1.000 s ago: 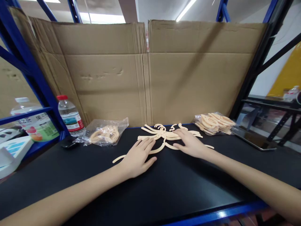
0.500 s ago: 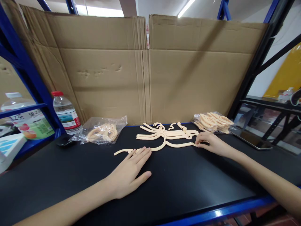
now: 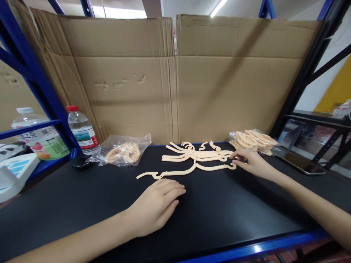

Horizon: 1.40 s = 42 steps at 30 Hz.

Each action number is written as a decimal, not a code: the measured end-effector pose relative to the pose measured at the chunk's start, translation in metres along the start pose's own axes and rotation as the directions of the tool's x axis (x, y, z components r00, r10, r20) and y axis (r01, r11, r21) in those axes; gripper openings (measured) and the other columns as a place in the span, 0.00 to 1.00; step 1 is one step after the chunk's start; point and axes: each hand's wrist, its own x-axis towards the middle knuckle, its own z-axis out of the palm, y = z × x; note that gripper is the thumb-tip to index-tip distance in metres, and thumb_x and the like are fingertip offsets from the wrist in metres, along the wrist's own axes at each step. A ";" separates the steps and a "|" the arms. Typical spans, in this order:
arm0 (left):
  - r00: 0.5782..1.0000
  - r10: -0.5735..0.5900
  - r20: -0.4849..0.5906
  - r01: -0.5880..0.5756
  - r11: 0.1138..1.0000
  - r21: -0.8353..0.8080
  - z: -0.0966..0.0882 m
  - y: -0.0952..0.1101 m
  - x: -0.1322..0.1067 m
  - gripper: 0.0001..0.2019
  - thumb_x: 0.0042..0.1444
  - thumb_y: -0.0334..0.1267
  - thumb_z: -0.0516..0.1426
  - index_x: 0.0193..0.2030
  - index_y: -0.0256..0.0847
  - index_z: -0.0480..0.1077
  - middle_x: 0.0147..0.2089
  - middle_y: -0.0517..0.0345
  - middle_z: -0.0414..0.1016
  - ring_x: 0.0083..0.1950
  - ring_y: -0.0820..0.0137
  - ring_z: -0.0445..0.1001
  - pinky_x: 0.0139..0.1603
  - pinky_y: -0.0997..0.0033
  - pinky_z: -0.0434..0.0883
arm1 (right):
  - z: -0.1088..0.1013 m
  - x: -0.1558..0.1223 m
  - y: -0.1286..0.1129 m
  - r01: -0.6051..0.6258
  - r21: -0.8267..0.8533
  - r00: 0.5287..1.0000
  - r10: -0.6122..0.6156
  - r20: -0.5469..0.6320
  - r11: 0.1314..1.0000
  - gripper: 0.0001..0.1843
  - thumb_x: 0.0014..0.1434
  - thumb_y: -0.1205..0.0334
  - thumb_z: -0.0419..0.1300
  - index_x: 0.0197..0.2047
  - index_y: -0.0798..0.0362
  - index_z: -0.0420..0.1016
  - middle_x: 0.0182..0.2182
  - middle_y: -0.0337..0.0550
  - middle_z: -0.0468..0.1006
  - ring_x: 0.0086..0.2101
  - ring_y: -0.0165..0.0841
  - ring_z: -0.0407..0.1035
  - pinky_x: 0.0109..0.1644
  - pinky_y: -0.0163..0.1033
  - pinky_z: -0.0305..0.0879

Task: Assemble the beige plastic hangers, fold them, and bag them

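A beige plastic folding hanger (image 3: pixel 179 172) lies unfolded across the black tabletop, with a short curved piece (image 3: pixel 144 175) at its left end and a small hooked tip (image 3: pixel 233 166) at its right. My left hand (image 3: pixel 157 204) rests palm down just in front of its left arm, fingers loosely together and apart from it, holding nothing. By the right tip hovers my right hand (image 3: pixel 251 163), its thumb and fingers slightly apart with nothing visible between them. Behind the hanger are several loose beige hanger parts (image 3: pixel 204 157), some stacked, next to the right fingertips.
A clear bag of beige parts (image 3: pixel 124 153) lies at the back left, beside a red-capped water bottle (image 3: pixel 82 129). Another bagged stack (image 3: pixel 252 140) and a dark phone-like slab (image 3: pixel 298 160) are at the right. Cardboard (image 3: pixel 131 84) walls off the back.
My left hand has drawn back off the hanger's left arm, uncovering the joint there. My right hand has let go of the right tip and shifted slightly up and away.
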 end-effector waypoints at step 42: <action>0.997 0.035 -0.073 -0.057 0.941 -0.333 0.021 0.000 0.021 0.15 0.58 0.27 0.49 0.50 0.40 0.68 0.49 0.49 0.73 0.50 0.63 0.69 0.52 0.64 0.67 | 0.011 0.086 0.015 -0.071 0.294 0.856 0.210 -0.473 0.953 0.14 0.53 0.52 0.60 0.30 0.54 0.79 0.28 0.48 0.78 0.30 0.38 0.71 0.37 0.44 0.67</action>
